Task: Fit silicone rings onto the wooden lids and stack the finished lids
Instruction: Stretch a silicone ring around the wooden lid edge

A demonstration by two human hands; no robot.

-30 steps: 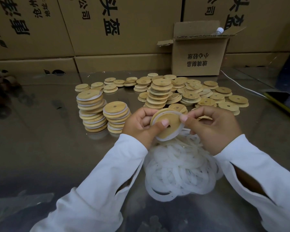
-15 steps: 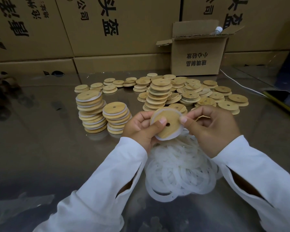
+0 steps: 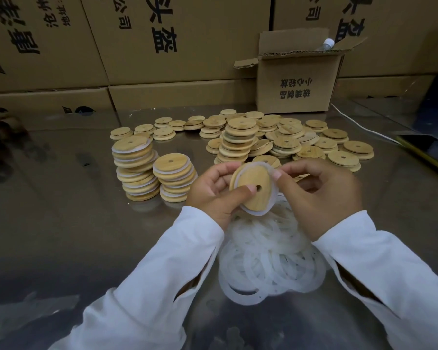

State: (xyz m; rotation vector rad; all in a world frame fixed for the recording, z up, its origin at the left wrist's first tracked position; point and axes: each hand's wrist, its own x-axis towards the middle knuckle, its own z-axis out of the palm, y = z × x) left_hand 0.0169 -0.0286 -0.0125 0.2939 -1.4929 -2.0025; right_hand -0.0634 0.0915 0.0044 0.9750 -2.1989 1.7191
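**Lid held up over the ring pile, both hands on it**

Biggest first: a wall of printed cartons (image 3: 187, 39) closes off the far edge of the table (image 3: 61, 223), well behind the ring pile (image 3: 271, 258). The glossy top lies bare in a broad stretch left of the ring pile, and in a strip in front of it between the white sleeves.

A small open box (image 3: 296, 82) sits far behind the ring pile and slightly right, against the cartons. Between that box and the ring pile spread the loose wooden lids (image 3: 288, 137), flat or in low heaps, their near edge just behind the hands.

Behind and left of the ring pile stand the taller stack (image 3: 134, 170) and the shorter stack (image 3: 175, 178), touching, with white ring edges showing between layers. The taller one sits uneven. Far right of the ring pile, a dark flat device (image 3: 425, 150) lies by the table's right edge.

Now the hands, raised just over the pile's far edge. The left hand (image 3: 213, 195) grips the wooden lid (image 3: 250, 188), tilted face-up, thumb pressed beside its centre hole and fingers curled behind. The right hand (image 3: 321, 195) pinches the silicone ring (image 3: 273, 195) at the lid's right rim. The ring hugs the top, right and bottom edges; its left side is hidden.
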